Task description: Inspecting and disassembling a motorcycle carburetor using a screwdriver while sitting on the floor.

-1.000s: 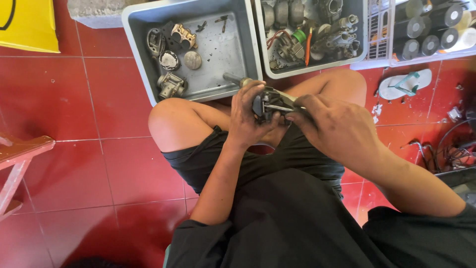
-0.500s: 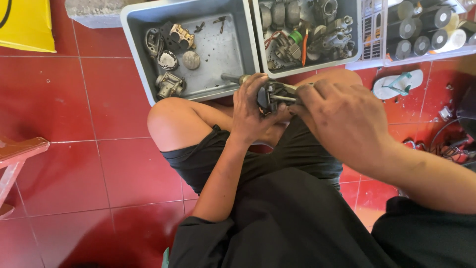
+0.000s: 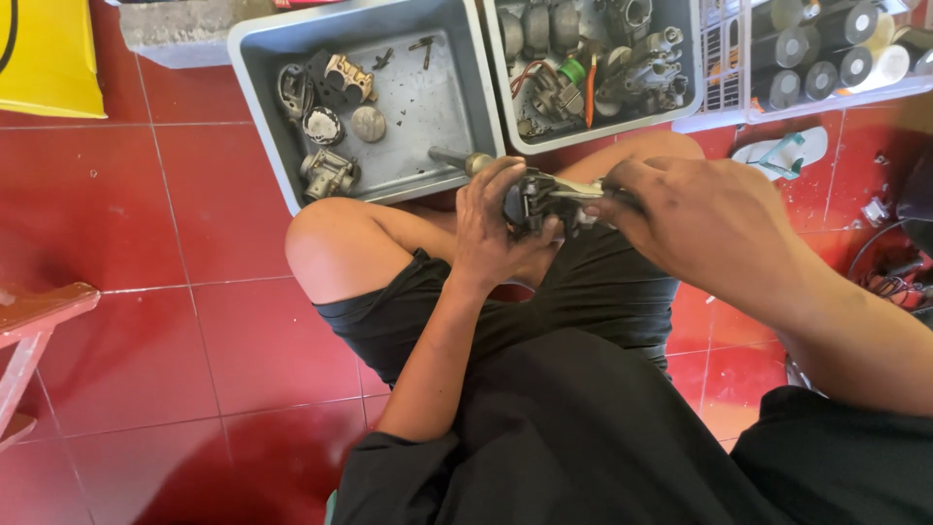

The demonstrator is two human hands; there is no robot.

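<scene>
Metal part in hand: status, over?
Left hand clamps the dark metal part over the lap. Right hand grips its other end. Grey tray of small parts lies just ahead; nothing blocking.

Small dark metal engine part (image 3: 540, 199): dull, greasy-looking, w/ brighter bare-metal edges. Grey plastic rectangular tray (image 3: 260, 73): matt, scuffed, speckled w/ grit. Red tiled floor (image 3: 146, 224): glossy, smooth, reflective. Black cloth shorts (image 3: 583, 321): matt, soft.
</scene>
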